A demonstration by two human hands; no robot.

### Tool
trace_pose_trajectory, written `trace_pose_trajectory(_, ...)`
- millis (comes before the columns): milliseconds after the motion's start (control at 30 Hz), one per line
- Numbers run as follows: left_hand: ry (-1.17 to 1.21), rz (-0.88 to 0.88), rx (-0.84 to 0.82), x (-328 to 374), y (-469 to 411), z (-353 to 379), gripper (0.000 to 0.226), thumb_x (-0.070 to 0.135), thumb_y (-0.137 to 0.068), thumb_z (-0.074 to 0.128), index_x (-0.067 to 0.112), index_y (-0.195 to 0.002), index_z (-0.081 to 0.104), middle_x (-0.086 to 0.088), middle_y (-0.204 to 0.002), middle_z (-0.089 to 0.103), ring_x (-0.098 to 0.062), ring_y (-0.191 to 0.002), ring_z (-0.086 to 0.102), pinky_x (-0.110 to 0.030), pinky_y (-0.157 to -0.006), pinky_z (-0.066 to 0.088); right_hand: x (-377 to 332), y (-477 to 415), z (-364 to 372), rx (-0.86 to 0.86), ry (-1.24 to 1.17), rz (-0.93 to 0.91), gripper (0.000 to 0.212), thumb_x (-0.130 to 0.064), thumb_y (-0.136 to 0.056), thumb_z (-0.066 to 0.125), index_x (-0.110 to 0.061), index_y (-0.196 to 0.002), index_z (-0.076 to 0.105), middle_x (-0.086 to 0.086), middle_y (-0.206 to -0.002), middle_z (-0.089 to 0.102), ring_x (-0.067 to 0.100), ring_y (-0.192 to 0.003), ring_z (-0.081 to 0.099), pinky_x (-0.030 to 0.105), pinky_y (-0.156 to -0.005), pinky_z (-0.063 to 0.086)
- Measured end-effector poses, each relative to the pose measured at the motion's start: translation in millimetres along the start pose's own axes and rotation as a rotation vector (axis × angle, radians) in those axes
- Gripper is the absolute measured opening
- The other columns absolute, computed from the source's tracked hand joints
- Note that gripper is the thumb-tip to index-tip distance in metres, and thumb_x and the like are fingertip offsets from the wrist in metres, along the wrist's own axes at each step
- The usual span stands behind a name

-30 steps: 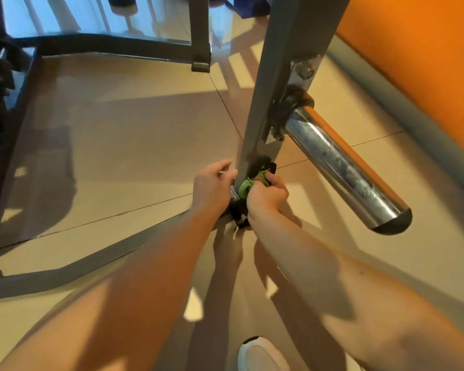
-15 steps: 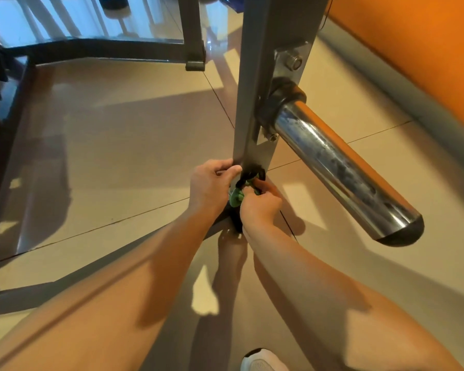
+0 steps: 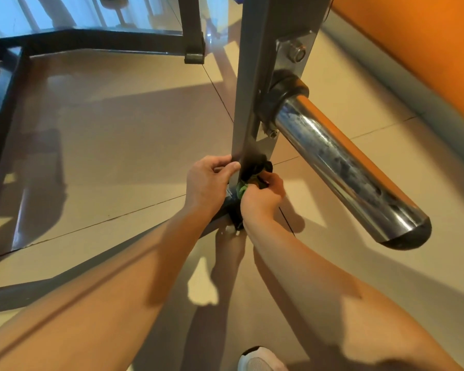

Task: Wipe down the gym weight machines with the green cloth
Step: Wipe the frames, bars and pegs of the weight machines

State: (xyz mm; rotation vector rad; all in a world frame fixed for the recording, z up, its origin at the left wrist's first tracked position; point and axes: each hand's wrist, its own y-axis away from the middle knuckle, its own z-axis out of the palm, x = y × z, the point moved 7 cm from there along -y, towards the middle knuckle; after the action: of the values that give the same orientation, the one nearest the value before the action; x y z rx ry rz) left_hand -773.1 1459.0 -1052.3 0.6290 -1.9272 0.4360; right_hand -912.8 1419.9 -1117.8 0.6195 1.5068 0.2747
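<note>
Low on the grey steel upright post, beneath its chrome cylindrical peg, the right hand curls its fingers tight round the bunched green cloth, pressing it against the post. The left hand pinches the post's edge, likely for bracing.

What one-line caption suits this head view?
Right hand presses bunched green cloth to the grey post, left hand gripping it, below a chrome peg.

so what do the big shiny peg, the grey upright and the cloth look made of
Peg: polished, likely chromed steel, mirror reflections; black end cap, probably plastic or rubber. Grey upright: painted metal, matte, bolted bracket. Green cloth: soft fabric, bunched in the right hand; weave too small to tell.
</note>
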Motion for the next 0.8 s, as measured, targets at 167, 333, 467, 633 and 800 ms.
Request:
trace_pose_trajectory(167,-0.023,0.015,0.008,3.9,-1.5,-0.5,0.028,0.026,-0.096,0.068,0.018,-0.121,0.074,0.005,-0.109,0.073,-0.010,-0.098,0.069,-0.029,-0.091,0.060,23.9,-15.3,0.5,-0.020,0.000,0.226,0.021,-0.014,-0.101,0.045,-0.013,-0.087,0.060,0.008,-0.089,0.063,0.025,-0.084,0.063,0.040,-0.096,0.053)
trace_pose_trajectory(333,0.004,0.012,-0.011,-1.9,-3.9,-2.4,0.026,0.025,-0.095,0.069,0.017,-0.119,0.075,0.004,-0.107,0.073,-0.010,-0.096,0.069,-0.033,-0.089,0.061,-2.3,2.2,8.3,-0.064,0.098,-0.069,0.022,-0.007,-0.101,0.052,-0.028,-0.105,0.059,-0.007,-0.099,0.063,0.012,-0.094,0.063,0.023,-0.086,0.049)
trace_pose_trajectory(467,0.020,0.001,-0.013,-2.9,-4.8,-0.2,0.026,0.025,-0.095,0.069,0.017,-0.119,0.075,0.004,-0.106,0.073,-0.009,-0.096,0.069,-0.033,-0.090,0.060,-19.7,15.0,16.0,-0.098,0.093,-0.264,0.033,0.001,-0.100,0.047,-0.029,-0.112,0.047,-0.003,-0.110,0.058,0.010,-0.102,0.059,0.016,-0.086,0.046)
trace_pose_trajectory(633,0.024,-0.009,-0.015,-8.7,-4.6,-0.6,0.025,0.026,-0.095,0.069,0.020,-0.119,0.074,0.008,-0.105,0.072,-0.008,-0.097,0.069,-0.031,-0.092,0.060,32.6,-37.3,13.5,-0.132,0.333,-0.052,0.033,-0.001,-0.093,0.055,-0.018,-0.121,0.051,0.000,-0.105,0.059,0.025,-0.104,0.064,0.035,-0.087,0.053)
trace_pose_trajectory(800,0.016,-0.040,-0.074,7.5,-1.4,-5.7,0.030,0.024,-0.097,0.067,0.018,-0.127,0.070,0.005,-0.115,0.072,-0.007,-0.104,0.067,-0.028,-0.098,0.056,31.6,-37.0,8.1,-0.148,0.299,0.046,0.039,0.001,-0.094,0.054,-0.007,-0.132,0.051,0.012,-0.112,0.059,0.025,-0.089,0.062,0.032,-0.071,0.048)
